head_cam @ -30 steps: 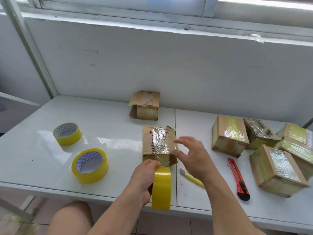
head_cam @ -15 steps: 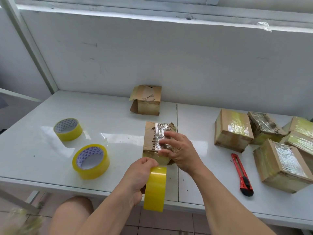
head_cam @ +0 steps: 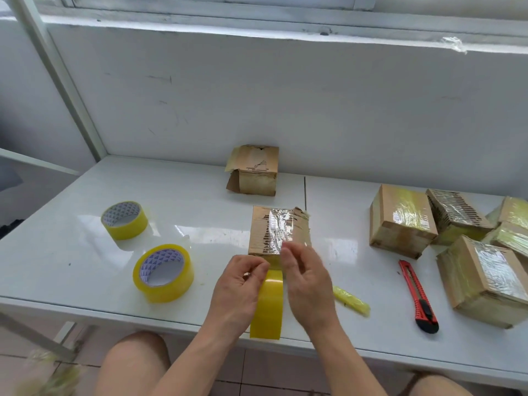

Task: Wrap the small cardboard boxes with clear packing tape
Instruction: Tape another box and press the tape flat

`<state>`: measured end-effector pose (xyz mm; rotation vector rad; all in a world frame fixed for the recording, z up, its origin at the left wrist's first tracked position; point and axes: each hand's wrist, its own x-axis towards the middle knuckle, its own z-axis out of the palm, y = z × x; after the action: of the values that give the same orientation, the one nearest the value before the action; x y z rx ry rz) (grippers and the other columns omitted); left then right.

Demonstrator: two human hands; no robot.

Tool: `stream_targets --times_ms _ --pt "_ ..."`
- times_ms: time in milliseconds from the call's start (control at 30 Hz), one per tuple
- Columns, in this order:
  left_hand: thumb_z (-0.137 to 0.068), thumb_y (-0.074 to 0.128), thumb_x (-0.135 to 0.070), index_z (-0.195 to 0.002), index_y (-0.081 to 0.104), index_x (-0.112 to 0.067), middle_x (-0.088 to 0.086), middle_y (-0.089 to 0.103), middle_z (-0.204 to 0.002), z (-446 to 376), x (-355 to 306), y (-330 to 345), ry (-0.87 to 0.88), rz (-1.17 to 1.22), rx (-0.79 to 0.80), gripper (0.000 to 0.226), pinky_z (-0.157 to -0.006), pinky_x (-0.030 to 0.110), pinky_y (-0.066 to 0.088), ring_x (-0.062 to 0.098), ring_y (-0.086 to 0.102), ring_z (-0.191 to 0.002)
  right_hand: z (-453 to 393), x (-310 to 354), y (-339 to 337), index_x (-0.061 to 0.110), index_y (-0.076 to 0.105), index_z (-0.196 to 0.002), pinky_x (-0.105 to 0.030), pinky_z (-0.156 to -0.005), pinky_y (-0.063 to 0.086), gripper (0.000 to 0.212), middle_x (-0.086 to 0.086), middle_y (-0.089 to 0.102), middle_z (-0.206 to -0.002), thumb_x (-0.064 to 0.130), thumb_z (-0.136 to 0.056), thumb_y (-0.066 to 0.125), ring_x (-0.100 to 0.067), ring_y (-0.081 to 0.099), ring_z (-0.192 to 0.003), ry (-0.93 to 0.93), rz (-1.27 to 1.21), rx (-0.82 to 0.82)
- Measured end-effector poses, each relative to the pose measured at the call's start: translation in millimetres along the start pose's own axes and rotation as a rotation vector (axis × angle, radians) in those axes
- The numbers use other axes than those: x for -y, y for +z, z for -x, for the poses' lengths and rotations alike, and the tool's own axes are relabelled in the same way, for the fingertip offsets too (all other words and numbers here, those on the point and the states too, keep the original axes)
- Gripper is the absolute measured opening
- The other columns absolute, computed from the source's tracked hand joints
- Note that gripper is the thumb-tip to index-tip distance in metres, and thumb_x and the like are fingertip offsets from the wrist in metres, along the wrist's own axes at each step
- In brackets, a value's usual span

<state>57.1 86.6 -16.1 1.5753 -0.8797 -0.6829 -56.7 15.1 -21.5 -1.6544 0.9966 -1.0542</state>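
Right hand (head_cam: 307,284) lifted off box (head_cam: 278,231), fingers loose; left hand (head_cam: 238,287) grips tape roll (head_cam: 267,307).

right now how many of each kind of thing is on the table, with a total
small brown cardboard boxes: 7, e.g. the one by the hands and the one at the back
yellow-tinted rolls of clear packing tape: 3, two lying flat, one held upright
utility knives: 2, red and yellow
total: 12

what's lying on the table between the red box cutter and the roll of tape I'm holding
In the head view, a yellow box cutter lies between the red box cutter and the held tape roll, its near end hidden behind the right hand.
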Motion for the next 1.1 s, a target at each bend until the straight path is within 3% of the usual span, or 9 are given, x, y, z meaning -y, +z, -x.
stream_targets --times_ms 167,267,367,533,633,767,867,1000,1100 --pt "-0.089 0.063 -0.037 -0.087 0.068 -0.036 -0.013 0.065 -0.090 0 13 4 0.163 0.013 -0.005 0.005 -0.085 0.026 0.050 0.014 0.064 -0.095 23 -9 8 0.039 0.056 -0.118 -0.028 -0.100 0.051 0.032 0.011 0.065 -0.118 0.040 -0.088 0.066 0.002 0.061 -0.107 0.216 -0.203 0.078" --pt "-0.088 0.063 -0.036 -0.089 0.067 -0.046 -0.013 0.067 -0.092 2 17 5 0.236 0.035 -0.043 0.011 -0.086 0.028 0.052 0.018 0.064 -0.097 22 -10 8 0.027 0.066 -0.104 -0.038 -0.103 0.051 0.018 0.011 0.069 -0.114 0.034 -0.088 0.070 -0.007 0.064 -0.109 0.264 -0.242 0.042" --pt "-0.089 0.064 -0.032 -0.095 0.069 -0.049 -0.015 0.069 -0.096 3 19 6 0.275 0.037 -0.065 0.019 -0.089 0.031 0.055 0.017 0.066 -0.100 23 -5 9 0.016 0.070 -0.091 -0.036 -0.102 0.051 0.027 0.009 0.070 -0.118 0.041 -0.082 0.068 -0.014 0.066 -0.110 0.292 -0.345 -0.007" --pt "-0.090 0.065 -0.035 -0.134 0.046 -0.050 -0.019 0.065 -0.103 8 17 5 0.324 -0.128 -0.112 0.050 -0.080 0.008 0.046 0.000 0.063 -0.096 24 -3 12 0.014 0.072 -0.094 -0.046 -0.104 0.051 0.016 0.003 0.070 -0.121 0.024 -0.099 0.061 -0.021 0.065 -0.114 0.391 -0.433 -0.034" --pt "-0.093 0.068 -0.025 -0.125 0.055 -0.037 -0.018 0.048 -0.125 6 22 2 0.592 -0.263 -0.196 0.036 -0.088 0.002 0.040 -0.005 0.052 -0.116 23 -2 10 0.016 0.072 -0.095 -0.048 -0.107 0.048 0.014 -0.004 0.070 -0.121 0.024 -0.100 0.061 -0.025 0.064 -0.115 0.385 -0.425 -0.035" --pt "-0.096 0.058 -0.042 -0.117 0.064 -0.043 -0.022 0.041 -0.141 -4 25 -2 0.558 -0.293 -0.079 0.022 -0.092 0.012 0.047 0.006 0.054 -0.122 24 -1 5 0.012 0.068 -0.093 -0.030 -0.099 0.050 0.012 0.005 0.069 -0.120 0.020 -0.099 0.061 -0.014 0.064 -0.113 0.343 -0.395 -0.008" --pt "-0.096 0.059 -0.040 -0.101 0.068 -0.039 -0.029 0.046 -0.134 -6 23 -2 0.475 -0.240 -0.032 0.010 -0.092 0.015 0.049 0.007 0.057 -0.119 24 0 2 0.011 0.068 -0.093 -0.022 -0.087 0.050 0.012 0.009 0.069 -0.118 0.019 -0.099 0.061 -0.009 0.065 -0.108 0.340 -0.407 -0.005" --pt "-0.096 0.060 -0.030 -0.092 0.065 -0.033 -0.027 0.054 -0.120 -2 19 2 0.457 -0.110 -0.001 0.007 -0.089 0.007 0.043 0.005 0.060 -0.112 23 1 2 0.017 0.069 -0.101 -0.024 -0.093 0.049 0.007 0.007 0.070 -0.115 0.021 -0.098 0.064 -0.012 0.065 -0.112 0.336 -0.361 0.002" --pt "-0.094 0.061 -0.024 -0.094 0.067 -0.035 -0.021 0.058 -0.116 -2 22 4 0.409 -0.027 0.015 0.012 -0.092 0.016 0.049 0.011 0.062 -0.111 23 2 -1 0.027 0.062 -0.121 -0.024 -0.094 0.052 0.030 0.002 0.070 -0.113 0.013 -0.095 0.067 -0.009 0.066 -0.109 0.275 -0.372 0.033"
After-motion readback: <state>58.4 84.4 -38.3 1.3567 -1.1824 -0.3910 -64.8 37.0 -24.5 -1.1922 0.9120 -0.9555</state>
